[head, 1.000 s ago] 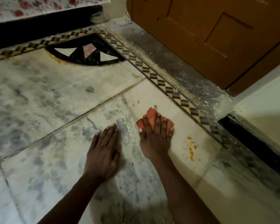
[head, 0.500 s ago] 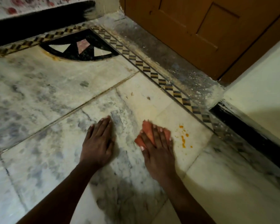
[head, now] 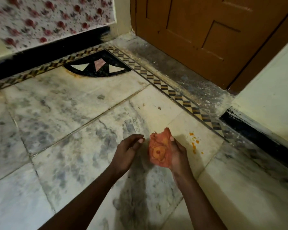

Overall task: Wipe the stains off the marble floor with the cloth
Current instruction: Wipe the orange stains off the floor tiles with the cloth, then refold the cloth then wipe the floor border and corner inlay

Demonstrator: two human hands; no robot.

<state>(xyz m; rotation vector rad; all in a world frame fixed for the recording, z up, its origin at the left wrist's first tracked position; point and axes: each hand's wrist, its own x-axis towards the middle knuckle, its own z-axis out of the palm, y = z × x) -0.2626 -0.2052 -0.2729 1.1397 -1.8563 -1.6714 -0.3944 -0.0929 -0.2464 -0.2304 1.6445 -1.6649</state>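
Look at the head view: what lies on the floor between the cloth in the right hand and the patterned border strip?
Orange stains on pale marble lie between the cloth, held in the right hand, and the patterned border strip.

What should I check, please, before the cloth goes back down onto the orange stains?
1. Cloth secured in right hand: ok, it lies in the upturned palm.
2. Clean cloth face available: not ok, the face showing carries an orange ring-shaped mark.
3. Orange stains located: ok, they are on the pale slab to the right of the right hand, not yet wiped.
4. Left hand free to refold: ok, it is open beside the cloth, off the marble floor.
5. Underside of cloth clean: cannot tell, it is hidden.
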